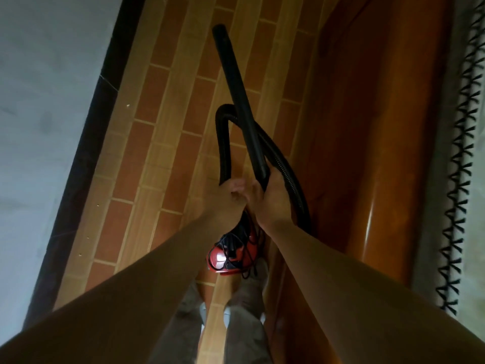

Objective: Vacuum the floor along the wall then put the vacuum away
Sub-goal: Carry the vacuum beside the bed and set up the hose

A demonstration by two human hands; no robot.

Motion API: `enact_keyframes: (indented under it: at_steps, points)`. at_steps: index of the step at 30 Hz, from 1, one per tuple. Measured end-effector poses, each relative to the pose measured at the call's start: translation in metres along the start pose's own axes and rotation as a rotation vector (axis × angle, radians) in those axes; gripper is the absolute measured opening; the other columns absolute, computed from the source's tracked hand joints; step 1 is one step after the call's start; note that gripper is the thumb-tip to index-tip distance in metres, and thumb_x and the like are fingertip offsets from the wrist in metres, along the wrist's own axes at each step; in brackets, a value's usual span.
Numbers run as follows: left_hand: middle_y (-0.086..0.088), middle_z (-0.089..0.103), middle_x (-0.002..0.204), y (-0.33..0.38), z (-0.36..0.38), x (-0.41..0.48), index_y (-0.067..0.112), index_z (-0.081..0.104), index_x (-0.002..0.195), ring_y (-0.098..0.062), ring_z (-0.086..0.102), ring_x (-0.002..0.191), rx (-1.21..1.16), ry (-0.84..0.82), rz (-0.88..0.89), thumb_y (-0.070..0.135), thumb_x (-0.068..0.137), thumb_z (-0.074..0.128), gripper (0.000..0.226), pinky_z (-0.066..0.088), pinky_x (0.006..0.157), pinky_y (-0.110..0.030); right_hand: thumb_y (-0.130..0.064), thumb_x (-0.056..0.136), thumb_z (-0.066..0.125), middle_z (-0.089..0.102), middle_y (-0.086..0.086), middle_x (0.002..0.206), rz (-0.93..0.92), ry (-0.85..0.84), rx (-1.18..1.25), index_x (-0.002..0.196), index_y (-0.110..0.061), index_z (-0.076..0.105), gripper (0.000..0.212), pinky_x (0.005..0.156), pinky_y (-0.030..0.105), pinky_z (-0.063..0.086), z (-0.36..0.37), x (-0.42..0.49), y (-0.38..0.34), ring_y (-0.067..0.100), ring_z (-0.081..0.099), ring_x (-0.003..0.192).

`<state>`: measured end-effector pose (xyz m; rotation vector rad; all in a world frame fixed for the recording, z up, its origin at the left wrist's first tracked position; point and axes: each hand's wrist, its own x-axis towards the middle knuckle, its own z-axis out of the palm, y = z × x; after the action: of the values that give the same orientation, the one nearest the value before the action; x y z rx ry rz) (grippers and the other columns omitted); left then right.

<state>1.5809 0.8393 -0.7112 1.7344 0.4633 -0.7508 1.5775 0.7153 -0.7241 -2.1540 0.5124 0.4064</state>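
- Black, rigid and straight, the vacuum tube (240, 101) slants up and away from the red vacuum body (231, 254), which hangs low between both forearms, above the tiled floor (157, 127).
- The right hand (270, 198), just above the body, is closed around the tube's lower end.
- The left hand (232, 193) touches the right one, curled around the ribbed hose (224, 143), which loops up beside the tube.
- A black cord (236, 248) lies tangled over the body.
- Left of the body runs a dark skirting (86, 143) under a pale wall (47, 74); right of it stands polished wooden furniture (380, 127).
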Motion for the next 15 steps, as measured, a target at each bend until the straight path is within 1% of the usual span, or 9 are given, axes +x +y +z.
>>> enact_keyframes:
  at_steps: [1, 3, 4, 6, 7, 9, 11, 13, 15]
  points:
    - [-0.002, 0.062, 0.122, -0.015, 0.001, 0.008, 0.015, 0.056, 0.132, -0.004, 0.058, 0.094, 0.048, 0.006, 0.022, 0.008, 0.098, 0.056, 0.035, 0.047, 0.082, -0.015, -0.029, 0.104, 0.055, 0.055, -0.013, 0.106, -0.007, -0.012, -0.013, 0.122, -0.034, 0.045, 0.021, 0.075, 0.017, 0.045, 0.007, 0.006, 0.009, 0.001, 0.056, 0.092]
    - [-0.004, 0.062, 0.118, -0.044, 0.002, 0.023, 0.019, 0.056, 0.132, -0.003, 0.057, 0.089, 0.162, 0.023, 0.054, 0.012, 0.095, 0.06, 0.038, 0.05, 0.079, -0.022, -0.022, 0.103, 0.058, 0.053, -0.013, 0.108, -0.023, -0.047, -0.037, 0.125, -0.027, 0.048, 0.025, 0.076, 0.013, 0.043, 0.023, 0.017, 0.027, 0.002, 0.055, 0.098]
    - [-0.004, 0.061, 0.121, -0.058, 0.002, 0.03, 0.021, 0.055, 0.134, -0.006, 0.059, 0.096, 0.225, 0.033, 0.068, 0.015, 0.093, 0.064, 0.042, 0.053, 0.084, -0.026, -0.019, 0.102, 0.058, 0.054, -0.011, 0.109, -0.024, -0.072, -0.048, 0.125, -0.024, 0.05, 0.025, 0.08, 0.016, 0.045, 0.031, 0.021, 0.036, 0.006, 0.056, 0.101]
    - [0.0, 0.057, 0.131, -0.088, 0.005, 0.042, 0.028, 0.05, 0.136, -0.016, 0.058, 0.115, 0.396, 0.051, 0.111, 0.028, 0.085, 0.07, 0.055, 0.052, 0.096, -0.037, -0.017, 0.101, 0.06, 0.058, -0.004, 0.115, 0.007, -0.145, -0.073, 0.127, -0.017, 0.053, 0.026, 0.086, 0.023, 0.048, 0.048, 0.029, 0.056, 0.013, 0.059, 0.109]
    - [0.002, 0.053, 0.138, -0.101, 0.007, 0.047, 0.032, 0.046, 0.138, -0.02, 0.052, 0.125, 0.502, 0.053, 0.131, 0.037, 0.081, 0.071, 0.063, 0.048, 0.101, -0.041, -0.02, 0.101, 0.061, 0.059, -0.003, 0.115, 0.03, -0.191, -0.088, 0.127, -0.016, 0.054, 0.027, 0.089, 0.026, 0.05, 0.057, 0.03, 0.065, 0.015, 0.06, 0.111]
    - [0.003, 0.035, 0.154, -0.126, 0.013, 0.052, 0.038, 0.033, 0.146, -0.025, 0.03, 0.142, 0.665, 0.022, 0.109, 0.053, 0.073, 0.071, 0.083, 0.035, 0.112, -0.049, -0.032, 0.099, 0.061, 0.061, 0.001, 0.117, 0.06, -0.256, -0.149, 0.124, -0.019, 0.054, 0.029, 0.095, 0.038, 0.056, 0.074, 0.03, 0.082, 0.02, 0.062, 0.112]
    - [0.001, 0.013, 0.162, -0.148, 0.019, 0.052, 0.041, 0.016, 0.151, -0.028, 0.007, 0.15, 0.718, -0.011, 0.06, 0.063, 0.066, 0.072, 0.104, 0.023, 0.117, -0.054, -0.041, 0.096, 0.061, 0.06, 0.005, 0.119, 0.08, -0.282, -0.213, 0.123, -0.02, 0.052, 0.035, 0.095, 0.046, 0.056, 0.087, 0.028, 0.099, 0.025, 0.061, 0.114]
    - [0.004, -0.004, 0.164, -0.168, 0.027, 0.05, 0.047, -0.002, 0.151, -0.03, -0.007, 0.151, 0.727, -0.032, 0.044, 0.067, 0.059, 0.076, 0.122, 0.018, 0.116, -0.056, -0.038, 0.098, 0.061, 0.06, 0.007, 0.123, 0.111, -0.308, -0.201, 0.127, -0.018, 0.052, 0.036, 0.097, 0.046, 0.055, 0.093, 0.025, 0.105, 0.026, 0.061, 0.116]
    - [0.006, -0.01, 0.164, -0.182, 0.033, 0.048, 0.047, -0.017, 0.15, -0.03, -0.012, 0.15, 0.744, -0.052, 0.057, 0.069, 0.055, 0.079, 0.136, 0.013, 0.12, -0.057, -0.034, 0.101, 0.06, 0.06, 0.008, 0.127, 0.176, -0.338, -0.162, 0.132, -0.017, 0.05, 0.036, 0.097, 0.044, 0.055, 0.096, 0.023, 0.106, 0.026, 0.061, 0.117]
